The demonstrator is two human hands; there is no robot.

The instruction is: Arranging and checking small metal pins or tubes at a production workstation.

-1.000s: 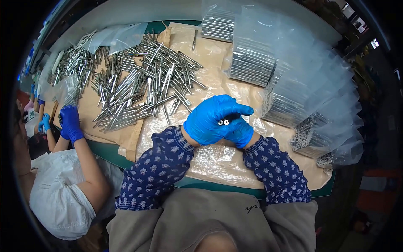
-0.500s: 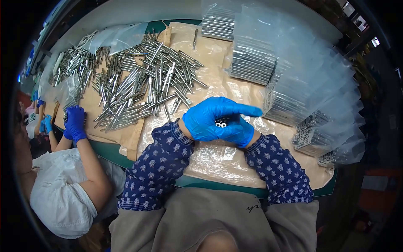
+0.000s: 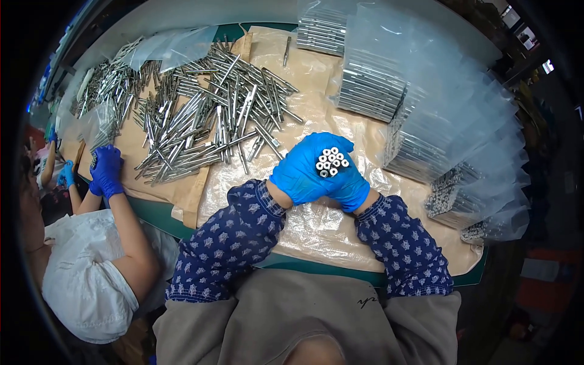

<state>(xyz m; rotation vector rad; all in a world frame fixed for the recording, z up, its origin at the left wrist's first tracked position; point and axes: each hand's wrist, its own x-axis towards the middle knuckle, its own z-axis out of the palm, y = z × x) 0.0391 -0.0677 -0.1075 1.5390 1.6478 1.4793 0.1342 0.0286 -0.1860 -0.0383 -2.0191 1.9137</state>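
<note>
Both hands meet just beyond the near edge of the tabletop [image 3: 426,258], gloved in blue and closed together around a small bundle of metal rods [image 3: 331,162]. Only the round rod ends show, clustered and facing up toward the camera, so the bundle's long axis runs roughly upright, down into the cupped palms (its lower part is hidden by the gloves). My left hand [image 3: 302,173] wraps the bundle from the left and far side, while the right hand [image 3: 351,187] closes under it from the right and near side; both touch it, neither clearly nearer. Loose rods of the same kind lie in a heap [image 3: 207,115] far and to the left, well apart from the hands, on brown paper. Clear bags already holding rods [image 3: 420,121] are stacked to the far right. A co-worker's blue-gloved hand [image 3: 107,171] works at the far left edge.
</note>
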